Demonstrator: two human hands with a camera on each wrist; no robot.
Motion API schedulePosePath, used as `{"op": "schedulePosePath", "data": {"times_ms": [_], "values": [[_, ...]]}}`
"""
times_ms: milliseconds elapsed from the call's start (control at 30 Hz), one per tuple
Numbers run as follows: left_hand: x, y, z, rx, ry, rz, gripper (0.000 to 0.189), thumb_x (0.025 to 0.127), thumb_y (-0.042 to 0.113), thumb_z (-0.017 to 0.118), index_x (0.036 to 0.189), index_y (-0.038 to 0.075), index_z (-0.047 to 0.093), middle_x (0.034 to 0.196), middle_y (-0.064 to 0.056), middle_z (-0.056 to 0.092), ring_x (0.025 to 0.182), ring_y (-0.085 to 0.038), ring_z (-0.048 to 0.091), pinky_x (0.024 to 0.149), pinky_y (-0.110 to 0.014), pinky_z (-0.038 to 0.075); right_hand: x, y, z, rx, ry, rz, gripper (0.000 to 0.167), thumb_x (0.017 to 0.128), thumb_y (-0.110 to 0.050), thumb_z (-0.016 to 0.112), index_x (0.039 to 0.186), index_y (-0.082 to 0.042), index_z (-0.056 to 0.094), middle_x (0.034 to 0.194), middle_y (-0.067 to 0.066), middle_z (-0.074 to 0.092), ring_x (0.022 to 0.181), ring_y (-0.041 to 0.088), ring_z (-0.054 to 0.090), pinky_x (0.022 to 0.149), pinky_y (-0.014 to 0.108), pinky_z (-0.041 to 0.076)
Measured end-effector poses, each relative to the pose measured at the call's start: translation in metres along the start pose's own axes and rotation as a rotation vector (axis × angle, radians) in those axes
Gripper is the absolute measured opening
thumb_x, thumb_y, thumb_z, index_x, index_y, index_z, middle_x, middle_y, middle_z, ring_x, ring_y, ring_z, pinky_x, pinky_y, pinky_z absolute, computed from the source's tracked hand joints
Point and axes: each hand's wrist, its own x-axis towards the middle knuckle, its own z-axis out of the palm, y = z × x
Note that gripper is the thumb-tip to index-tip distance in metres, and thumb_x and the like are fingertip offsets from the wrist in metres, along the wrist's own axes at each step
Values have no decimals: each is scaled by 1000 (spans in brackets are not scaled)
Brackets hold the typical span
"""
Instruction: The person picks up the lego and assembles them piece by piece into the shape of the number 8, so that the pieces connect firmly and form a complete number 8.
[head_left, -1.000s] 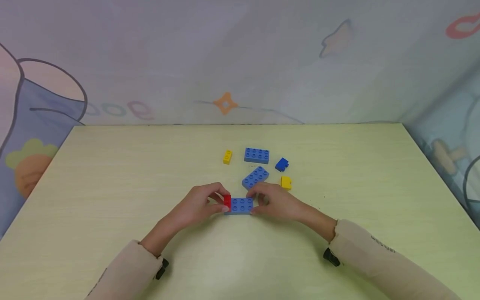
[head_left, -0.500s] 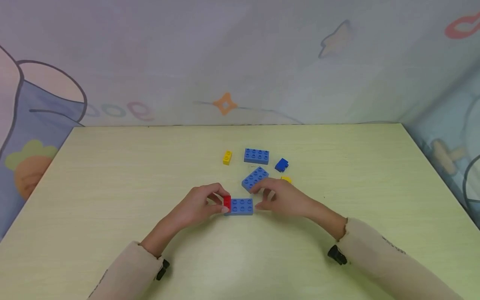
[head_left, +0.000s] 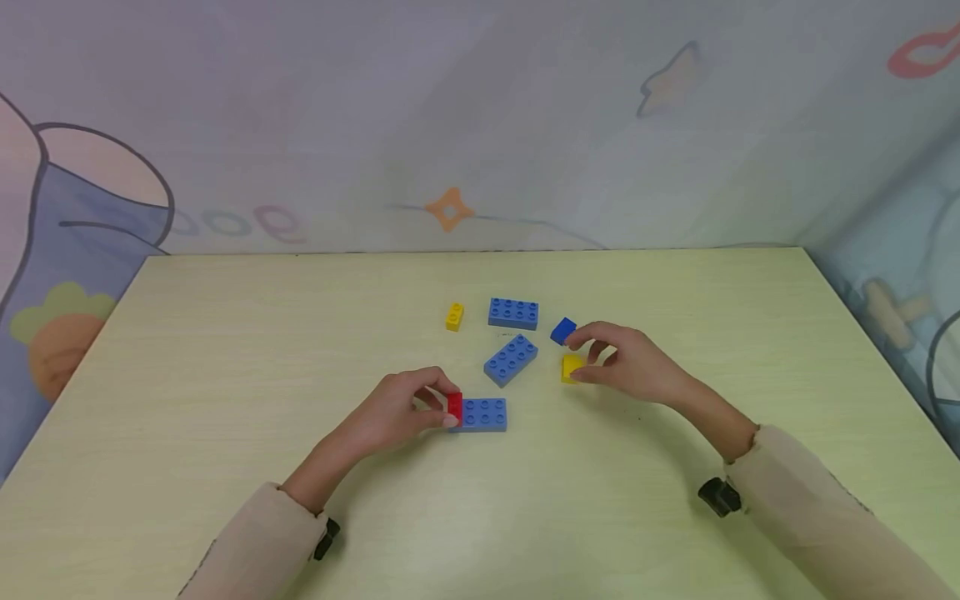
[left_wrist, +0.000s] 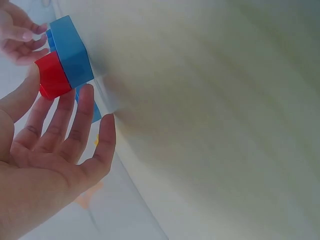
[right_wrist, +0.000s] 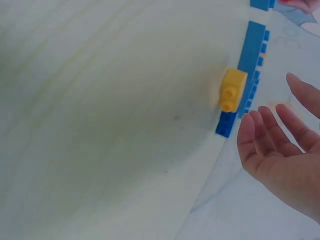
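Note:
On the table a red brick point(head_left: 454, 409) sits on the left end of a blue eight-stud brick point(head_left: 484, 414). My left hand point(head_left: 401, 414) pinches the red brick between thumb and fingers; the left wrist view shows the red brick point(left_wrist: 52, 76) by the thumb. My right hand point(head_left: 637, 362) hovers by a yellow brick point(head_left: 572, 367) and a small dark blue brick point(head_left: 562, 331), partly covering both in the head view. In the right wrist view its fingers point(right_wrist: 272, 137) are spread and stand apart from the yellow brick point(right_wrist: 233, 90), which lies on its side with its studs outward.
Two more large blue bricks lie behind the joined pair, one slanted point(head_left: 511, 360) and one straight point(head_left: 513, 313). A small yellow brick point(head_left: 454, 317) is at the back left. The pale table point(head_left: 300, 333) ends at a printed backdrop point(head_left: 337, 125).
My right hand has let go of the large blue brick's right end and moved right and back to the small yellow and dark blue bricks. My left hand keeps its pinch.

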Motion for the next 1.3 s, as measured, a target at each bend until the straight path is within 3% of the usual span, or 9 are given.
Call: {"op": "schedulePosePath", "data": {"times_ms": [267, 667, 967, 1300], "values": [[0, 1, 0, 3, 1, -9, 20, 80, 10, 69, 99, 9, 62, 99, -1, 62, 93, -21, 58, 75, -30, 48, -4, 19, 0, -22, -8, 67, 36, 79, -8, 71, 110, 2, 58, 107, 15, 58, 85, 23, 53, 69, 28, 48], [-1, 3, 0, 4, 3, -11, 20, 80, 9, 69, 99, 9, 62, 99, -1, 62, 93, -21, 58, 75, -30, 48, 1, 27, 8, -93, 13, 91, 32, 77, -4, 71, 107, 2, 59, 100, 12, 58, 81, 22, 50, 69, 29, 46], [-2, 4, 0, 16, 5, -1, 21, 80, 8, 70, 99, 9, 62, 98, -1, 63, 92, -21, 58, 75, -30, 48, 3, 28, 12, -156, 41, 51, 29, 76, -4, 73, 102, 2, 60, 95, 10, 57, 77, 21, 49, 65, 26, 43], [-1, 4, 0, 19, 3, -28, 21, 80, 9, 70, 99, 10, 63, 97, 0, 62, 92, -20, 58, 75, -30, 48, 2, 26, 7, -82, 24, 31, 27, 77, -4, 72, 100, 0, 59, 92, 8, 59, 79, 20, 53, 64, 28, 48]]}}
